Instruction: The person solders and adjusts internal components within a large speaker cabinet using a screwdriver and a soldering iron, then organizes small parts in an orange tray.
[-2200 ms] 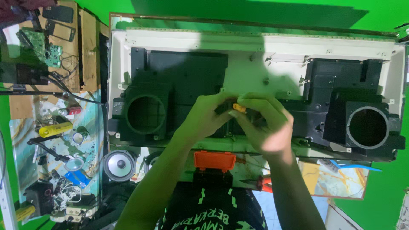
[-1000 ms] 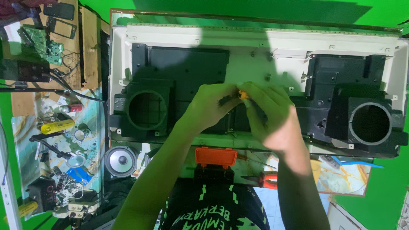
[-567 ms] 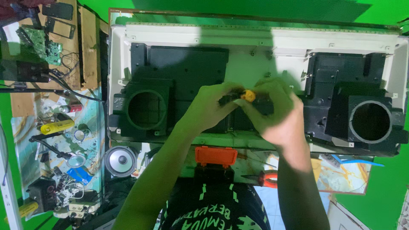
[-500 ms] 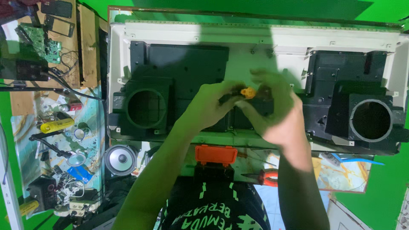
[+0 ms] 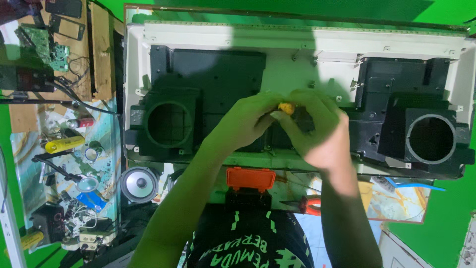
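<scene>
Both hands are meeting at the middle of the white panel [image 5: 317,54], between the left speaker box [image 5: 171,121] and the right speaker box [image 5: 429,139], and they are working a small yellow-handled tool [image 5: 286,106], probably a screwdriver, down into the dark centre section. The step in hand looks like turning a fastener there; the tip and whatever it is engaging are hidden under the fingers.

The left hand [image 5: 248,121] is coming in from the lower left, wrist bent, its grip closing around the tool just below the yellow end. The right hand [image 5: 317,131] is arching over from the lower right, back of the hand up, fingers curling down beside the handle; whether it is pinching the shaft or only steadying it, I cannot tell.

The next move seems to call for keeping the tool upright and seated while twisting, with the right hand bracing. An orange-lidded case [image 5: 250,177] and red-handled pliers [image 5: 306,204] are lying near the panel's front edge.
</scene>
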